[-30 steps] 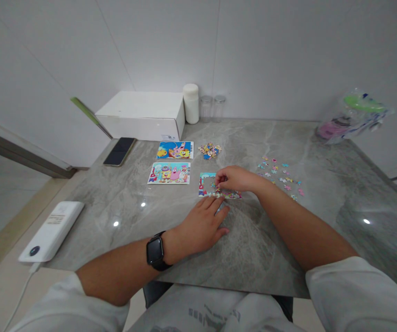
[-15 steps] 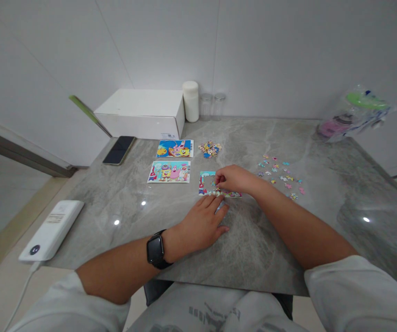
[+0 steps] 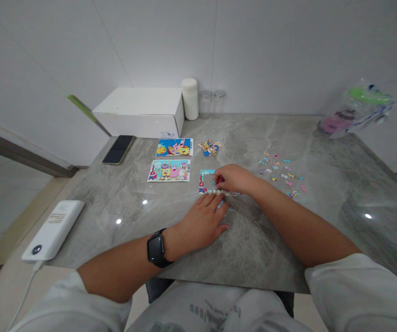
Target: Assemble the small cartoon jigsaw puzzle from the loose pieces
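A partly assembled jigsaw puzzle (image 3: 202, 182) lies on the grey marble-look table, its left and lower border showing around a grey middle. My right hand (image 3: 235, 179) is over its right side, fingertips pinched down at the inner area; a small puzzle piece seems to be under them, largely hidden. My left hand (image 3: 203, 221) lies flat with spread fingers, its fingertips at the puzzle's lower edge. To the right are several loose puzzle pieces (image 3: 284, 175). Left of the puzzle lies a picture card (image 3: 169, 170) with cartoon figures, and behind it a blue picture card (image 3: 174, 147).
A heap of puzzle pieces (image 3: 210, 147) sits behind the puzzle. Along the wall stand a white box (image 3: 138, 110), a white bottle (image 3: 189, 99) and two clear jars (image 3: 212, 105). At left are a phone (image 3: 119, 150) and a white power bank (image 3: 53, 229); a plastic bag (image 3: 351, 113) stands at far right.
The view has shifted slightly. My right hand stays pinched over the puzzle with barely any movement, and my left hand keeps its place at the lower edge.
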The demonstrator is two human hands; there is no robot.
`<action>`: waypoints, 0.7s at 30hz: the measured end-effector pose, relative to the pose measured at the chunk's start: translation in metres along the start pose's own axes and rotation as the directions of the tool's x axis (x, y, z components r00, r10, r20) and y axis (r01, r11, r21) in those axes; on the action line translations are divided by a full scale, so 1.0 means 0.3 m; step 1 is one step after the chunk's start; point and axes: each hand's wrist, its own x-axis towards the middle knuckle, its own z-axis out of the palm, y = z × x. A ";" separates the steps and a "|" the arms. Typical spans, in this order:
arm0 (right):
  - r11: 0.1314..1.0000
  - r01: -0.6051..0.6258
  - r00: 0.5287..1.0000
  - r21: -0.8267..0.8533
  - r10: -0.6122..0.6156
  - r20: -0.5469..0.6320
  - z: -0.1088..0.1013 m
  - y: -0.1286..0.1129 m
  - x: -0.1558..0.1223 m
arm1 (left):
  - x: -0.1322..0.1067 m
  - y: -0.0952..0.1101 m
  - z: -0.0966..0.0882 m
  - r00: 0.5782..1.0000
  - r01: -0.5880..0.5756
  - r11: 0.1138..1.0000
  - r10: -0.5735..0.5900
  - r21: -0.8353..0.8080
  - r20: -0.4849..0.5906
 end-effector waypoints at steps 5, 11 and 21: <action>1.000 0.009 1.000 -0.010 -0.009 -0.010 0.005 0.005 0.007 | 0.002 0.003 -0.006 1.000 0.009 1.000 -0.009 -0.007 0.009; 1.000 0.015 1.000 0.001 -0.015 -0.015 0.007 0.002 0.003 | 0.003 0.001 -0.009 1.000 0.006 1.000 -0.006 -0.002 0.010; 1.000 0.001 0.990 0.032 0.003 -0.144 -0.052 0.037 -0.014 | -0.002 0.000 -0.006 1.000 0.008 1.000 -0.008 -0.024 -0.014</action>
